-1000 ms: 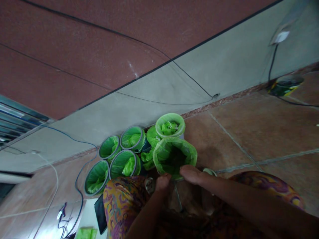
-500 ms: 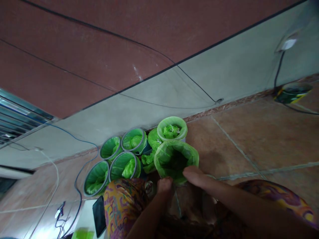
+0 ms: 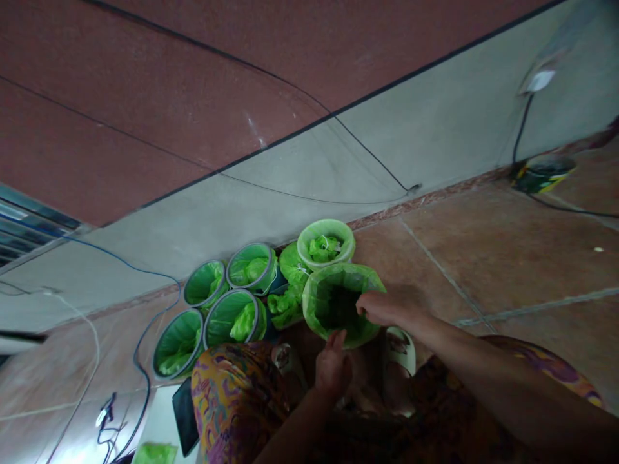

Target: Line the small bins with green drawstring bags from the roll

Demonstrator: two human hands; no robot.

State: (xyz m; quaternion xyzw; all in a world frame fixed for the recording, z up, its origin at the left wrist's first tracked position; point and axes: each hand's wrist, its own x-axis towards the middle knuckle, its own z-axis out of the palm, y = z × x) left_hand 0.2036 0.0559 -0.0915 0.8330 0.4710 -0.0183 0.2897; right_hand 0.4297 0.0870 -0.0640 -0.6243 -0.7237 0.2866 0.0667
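Observation:
A bin (image 3: 333, 312) lined with a light green bag stands between my feet, its dark inside facing up. My right hand (image 3: 380, 307) is closed at the right side of its rim, fingers curled over the edge of the bin liner (image 3: 316, 283). At the near side of the rim is my left hand (image 3: 333, 368), fingers stretched out toward the liner's edge and slightly apart. Whether those fingertips touch the liner is hard to make out. Behind this bin, a white bin (image 3: 326, 222) with a green liner holds a bunched green bag (image 3: 324, 248).
Several grey-rimmed bins (image 3: 235, 322) with green liners stand to the left by the wall. Green bags (image 3: 287, 303) lie between them and the white bin. A phone (image 3: 185, 419) rests on a light surface at lower left. A black-and-yellow container (image 3: 544, 174) and cables lie along the wall.
My left hand has drawn back a little from the near rim and its fingers have straightened. My right hand has moved up along the right rim. The view has shifted slightly.

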